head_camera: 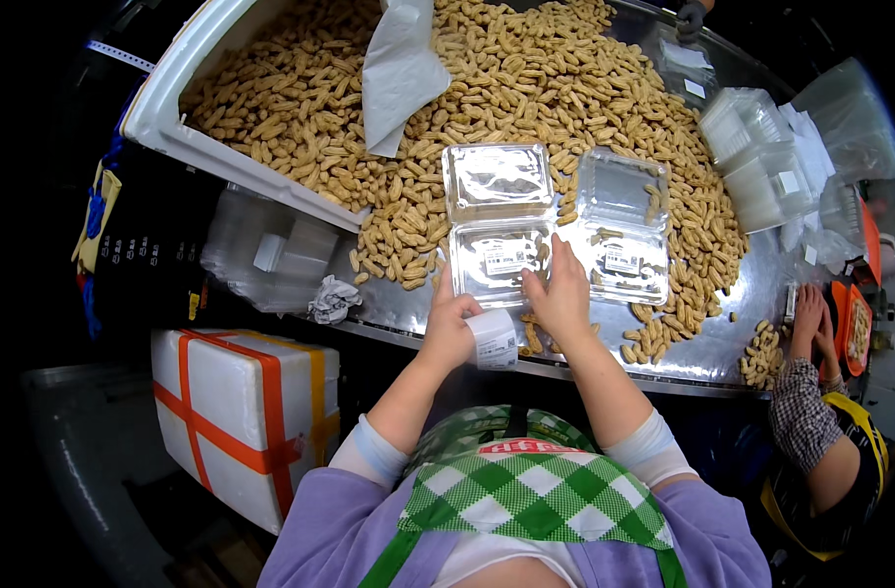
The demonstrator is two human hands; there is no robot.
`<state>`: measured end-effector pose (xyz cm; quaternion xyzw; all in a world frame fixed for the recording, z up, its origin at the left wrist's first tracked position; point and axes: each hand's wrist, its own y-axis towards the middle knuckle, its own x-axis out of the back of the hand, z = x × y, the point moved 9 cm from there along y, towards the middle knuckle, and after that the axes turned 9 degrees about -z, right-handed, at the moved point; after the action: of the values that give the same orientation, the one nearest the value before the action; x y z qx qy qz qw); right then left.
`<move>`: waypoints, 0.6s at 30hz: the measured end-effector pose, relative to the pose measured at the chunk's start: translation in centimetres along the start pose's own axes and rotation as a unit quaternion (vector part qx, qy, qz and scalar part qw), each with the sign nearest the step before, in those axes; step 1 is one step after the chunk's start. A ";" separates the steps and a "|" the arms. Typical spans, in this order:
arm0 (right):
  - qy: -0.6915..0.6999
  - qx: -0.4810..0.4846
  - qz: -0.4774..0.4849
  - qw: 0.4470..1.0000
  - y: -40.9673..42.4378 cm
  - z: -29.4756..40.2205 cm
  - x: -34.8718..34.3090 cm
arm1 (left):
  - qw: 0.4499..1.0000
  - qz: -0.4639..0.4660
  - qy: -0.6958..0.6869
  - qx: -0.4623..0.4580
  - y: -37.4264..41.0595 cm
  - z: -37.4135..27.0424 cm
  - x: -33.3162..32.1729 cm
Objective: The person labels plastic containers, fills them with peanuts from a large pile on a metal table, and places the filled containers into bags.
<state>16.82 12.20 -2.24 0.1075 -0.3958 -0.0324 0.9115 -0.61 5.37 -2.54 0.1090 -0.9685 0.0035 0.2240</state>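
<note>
My left hand (451, 323) holds a roll of printed labels (495, 339) at the table's front edge, below an open clear plastic clamshell box (500, 184). My right hand (561, 294) rests with its fingers at the lower right edge of that box and holds nothing. A printed label (505, 258) lies on the box's near half. Right beside it stands a second open clamshell box (624, 187), also with a label (624, 260) on its near half. Unshelled peanuts (543, 81) are heaped behind and around both boxes.
A white foam bin (271, 176) tips peanuts out at the left, near stacked clear boxes (271, 246) and crumpled paper (335, 300). More stacked boxes (760, 162) stand right. A taped foam box (227, 411) is below left. A co-worker's hands (808, 316) are at the right.
</note>
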 end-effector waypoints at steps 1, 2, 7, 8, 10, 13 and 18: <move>-0.016 0.009 -0.005 1.000 0.1 0.5 0.5 | 1.000 -0.006 0.001 -0.013 0.1 -0.7 0.1; 0.004 0.003 -0.001 1.000 0.1 0.7 0.4 | 0.999 -0.012 0.035 -0.033 0.1 -0.7 0.0; 0.139 -0.111 0.007 0.984 0.7 -0.4 1.1 | 0.999 -0.034 -0.001 -0.010 0.4 0.3 0.7; 0.201 -0.170 0.012 0.965 0.8 -1.2 0.9 | 0.999 -0.032 -0.021 0.010 0.5 0.7 1.0; 0.384 -0.256 0.021 0.887 1.3 -2.8 -0.6 | 0.998 -0.027 -0.045 0.025 0.6 1.0 1.4; 0.427 -0.303 0.112 0.845 0.9 -2.2 -2.4 | 0.999 -0.006 -0.052 -0.008 0.5 1.5 0.9; 0.569 -0.390 0.095 0.718 0.5 -3.3 -3.1 | 0.998 -0.029 0.008 -0.055 0.7 0.1 2.0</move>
<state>17.07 13.72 -6.53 -0.2971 0.2372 -0.0298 0.9244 -2.55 5.64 -1.77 0.1245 -0.9617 -0.0555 0.2376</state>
